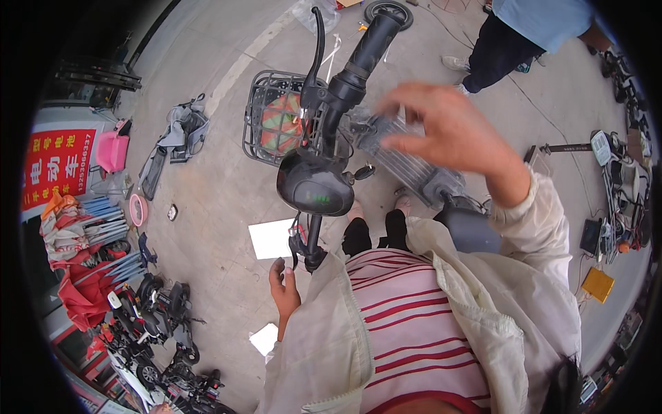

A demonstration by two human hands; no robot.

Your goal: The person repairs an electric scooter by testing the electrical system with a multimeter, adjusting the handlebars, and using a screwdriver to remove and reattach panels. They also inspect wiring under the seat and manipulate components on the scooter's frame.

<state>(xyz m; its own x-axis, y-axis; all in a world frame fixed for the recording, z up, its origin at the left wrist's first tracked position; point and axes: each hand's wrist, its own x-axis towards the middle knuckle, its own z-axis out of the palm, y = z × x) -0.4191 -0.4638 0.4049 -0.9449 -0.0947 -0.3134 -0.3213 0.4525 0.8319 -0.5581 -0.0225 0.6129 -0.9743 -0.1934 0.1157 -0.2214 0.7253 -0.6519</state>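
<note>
An electric bike stands in front of me, its handlebar (314,231) running across the middle. My right hand (445,127), slightly blurred, is raised above the ridged footboard (407,162); its fingers are curved, with a gap to the thumb and nothing visible between them. My left hand (284,295) is beside the handlebar's near end, thumb and fingers apart; I cannot tell whether it touches the bar. A dark display (316,188) with green digits sits mid-bar. Beyond it are a black grip (376,45), a brake lever (316,52) and keys (364,172). The front wire basket (249,114) holds a red-green patterned bundle.
Another person (514,41) stands at the upper right. To the left lie folded red umbrellas (86,290), parked bikes (162,317), a pink chair (112,150) and a grey bag (183,131). A white board (270,239) lies on the floor; parts line the right side.
</note>
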